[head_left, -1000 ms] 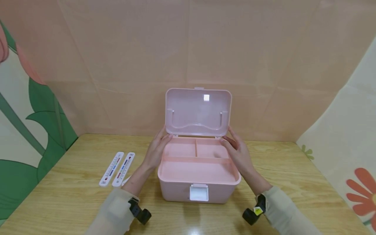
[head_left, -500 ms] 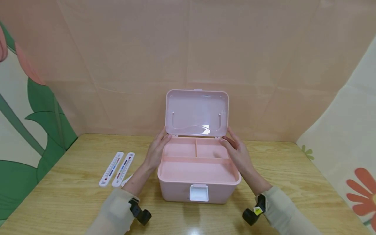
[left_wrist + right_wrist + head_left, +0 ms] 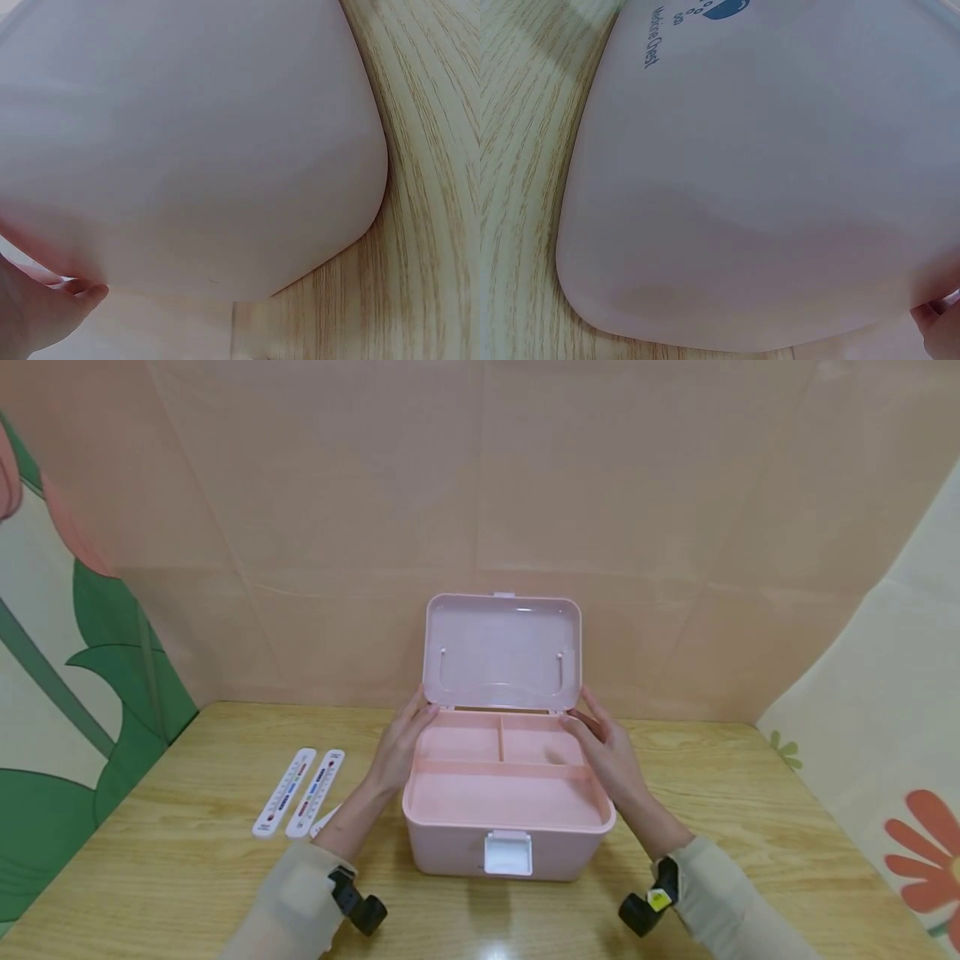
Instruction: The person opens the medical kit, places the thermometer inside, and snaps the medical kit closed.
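Note:
A pink medicine chest [image 3: 517,856] stands on the table with its lid [image 3: 502,643] raised and tilted back. An inner tray [image 3: 510,797] shows one long front compartment and two smaller rear ones, with nothing seen in them. My left hand [image 3: 393,752] holds the chest's rear left corner, thumb at the rim near the hinge. Mirroring it, my right hand [image 3: 611,756] grips the rear right corner. Both wrist views show the chest's outer side walls, with fingertips at the far edge; "Medicine Chest" lettering [image 3: 654,37] is visible in the right one.
Left of the chest lie two white thermometer-like strips, the outer strip [image 3: 285,793] and the inner strip [image 3: 316,793]. A third white piece [image 3: 324,822] is partly hidden behind my left wrist. A beige backdrop [image 3: 480,485] hangs behind the wooden table [image 3: 180,868].
The lid has swung slightly farther back, its top edge now lower in the head view, and the bright reflection on it has gone. Both hands have stayed in place.

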Available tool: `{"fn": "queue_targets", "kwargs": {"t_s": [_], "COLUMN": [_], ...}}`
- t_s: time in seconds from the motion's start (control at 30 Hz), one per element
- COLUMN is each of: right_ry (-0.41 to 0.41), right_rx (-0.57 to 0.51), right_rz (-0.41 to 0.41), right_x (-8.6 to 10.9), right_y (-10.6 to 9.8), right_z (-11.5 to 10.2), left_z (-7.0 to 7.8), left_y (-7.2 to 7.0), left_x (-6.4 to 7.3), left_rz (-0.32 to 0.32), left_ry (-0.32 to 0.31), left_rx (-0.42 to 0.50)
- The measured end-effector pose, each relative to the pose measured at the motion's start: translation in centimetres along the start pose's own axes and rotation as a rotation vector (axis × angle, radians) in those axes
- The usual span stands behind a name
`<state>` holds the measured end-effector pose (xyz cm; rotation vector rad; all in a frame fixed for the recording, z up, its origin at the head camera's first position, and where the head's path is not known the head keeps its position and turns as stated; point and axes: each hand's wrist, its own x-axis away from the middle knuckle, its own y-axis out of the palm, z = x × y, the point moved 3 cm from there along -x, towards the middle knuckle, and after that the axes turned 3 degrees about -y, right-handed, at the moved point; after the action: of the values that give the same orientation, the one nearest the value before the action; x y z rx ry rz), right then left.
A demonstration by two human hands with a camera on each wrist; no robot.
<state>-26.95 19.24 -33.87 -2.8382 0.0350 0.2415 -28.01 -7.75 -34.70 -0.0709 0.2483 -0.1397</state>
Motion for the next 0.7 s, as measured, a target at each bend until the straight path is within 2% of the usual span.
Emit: {"fn": "queue_targets", "kwargs": {"t_s": [0.43, 0.7], "right_ry": [0.015, 0.007], "right_rx": [0.026, 0.007], "right_rz": [0.001, 0.003], "right_x": [0.0, 0.04], "right_y": [0.0, 0.02], "right_z": [0.0, 0.03], "left_z": [-0.03, -0.15], "left_y": [0.07, 0.17], "left_x": [-0.05, -0.12], "left_rz": [-0.015, -0.035], "left_ry": [0.023, 0.033], "left_rx": [0.002, 0.027]}}
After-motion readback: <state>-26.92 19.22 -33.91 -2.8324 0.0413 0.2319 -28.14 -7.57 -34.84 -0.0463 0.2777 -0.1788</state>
